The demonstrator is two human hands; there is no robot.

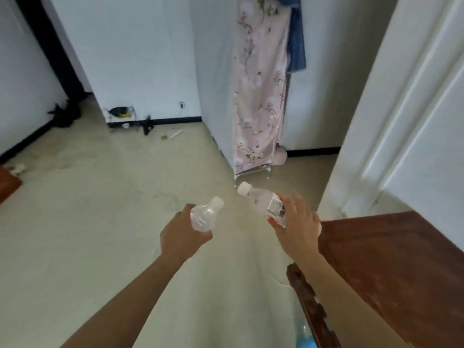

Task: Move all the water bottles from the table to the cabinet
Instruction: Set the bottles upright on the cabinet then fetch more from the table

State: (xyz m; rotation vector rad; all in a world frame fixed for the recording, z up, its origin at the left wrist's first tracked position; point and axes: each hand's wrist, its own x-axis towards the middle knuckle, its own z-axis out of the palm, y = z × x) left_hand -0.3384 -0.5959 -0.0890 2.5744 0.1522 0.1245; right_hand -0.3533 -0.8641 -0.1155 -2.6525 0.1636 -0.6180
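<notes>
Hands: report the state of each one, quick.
Left hand: closed, holding the clear water bottle.
Right hand: closed, holding the labelled water bottle.

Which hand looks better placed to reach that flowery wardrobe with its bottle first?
Probably the right hand: its labelled bottle sits nearer the floral wardrobe; the left hand is further left.
</notes>
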